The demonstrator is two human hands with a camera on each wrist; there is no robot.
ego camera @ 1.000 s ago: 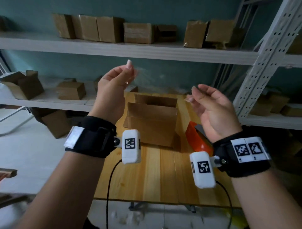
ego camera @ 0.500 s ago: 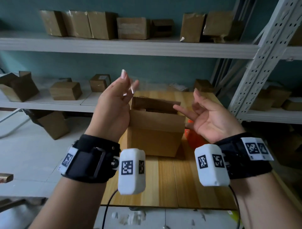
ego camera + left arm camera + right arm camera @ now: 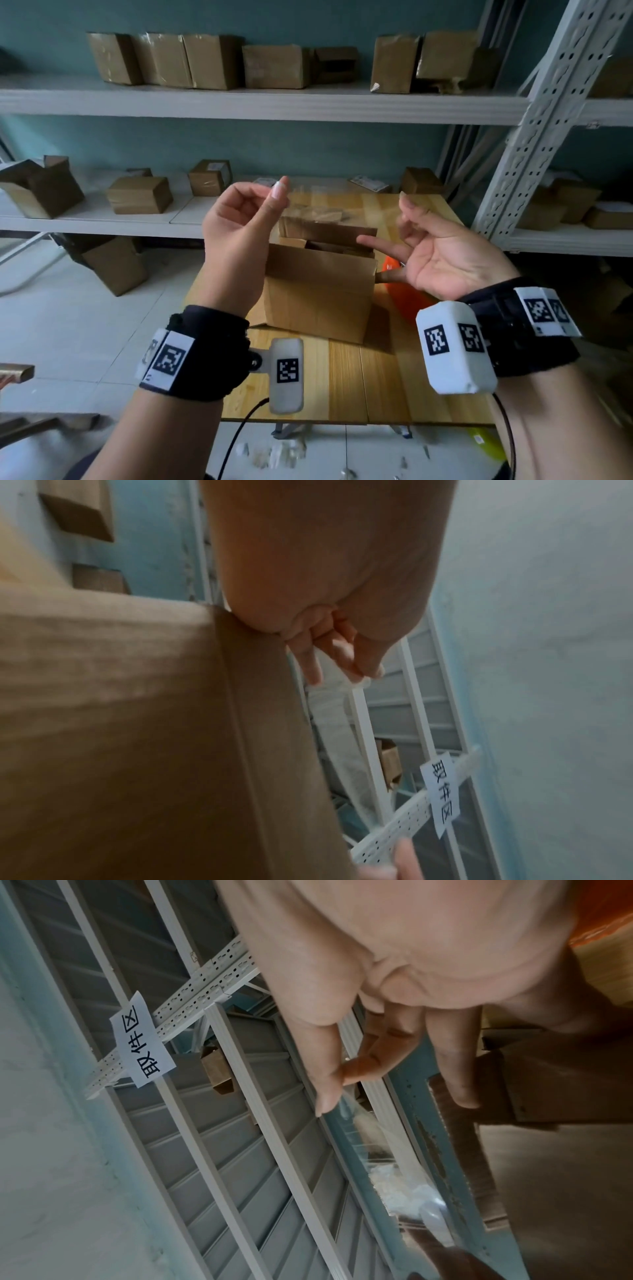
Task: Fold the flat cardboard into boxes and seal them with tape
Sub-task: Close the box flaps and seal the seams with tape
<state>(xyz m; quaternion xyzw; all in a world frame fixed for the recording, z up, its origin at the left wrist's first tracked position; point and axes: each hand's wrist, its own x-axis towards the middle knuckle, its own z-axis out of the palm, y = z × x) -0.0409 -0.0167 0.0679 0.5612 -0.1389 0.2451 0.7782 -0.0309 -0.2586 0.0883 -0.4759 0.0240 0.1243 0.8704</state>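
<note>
- Clear tape [image 3: 342, 200], one strip, hangs stretched between the two raised hands, its long axis running left to right.
- Left hand [image 3: 239, 236] pinches the strip's left end between thumb and fingertip; the grip is closed on the tape.
- Right hand [image 3: 442, 250] holds the right end: the right wrist view shows thumb and a finger pinching the tape [image 3: 356, 1115], while the other fingers spread loosely.
- One box [image 3: 318, 291] stands on the tabletop [image 3: 376, 383], below the strip and slightly nearer than it, between the two hands in the head view.
- Its top flaps stand up, unsealed; the far flap rises behind the near wall.
- The coming move, as I judge it, turns on this: the box lies straight down from the tape, and its long side runs left to right, parallel to the strip, so the strip can be lowered without turning.
- Both hands look about equally near the box; the left hand overlaps its left corner.
- One orange tool [image 3: 404, 294], likely the dispenser, lies just right of the box, partly hidden by the right hand.
- Many other boxes sit on the shelves [image 3: 274, 102] behind.
</note>
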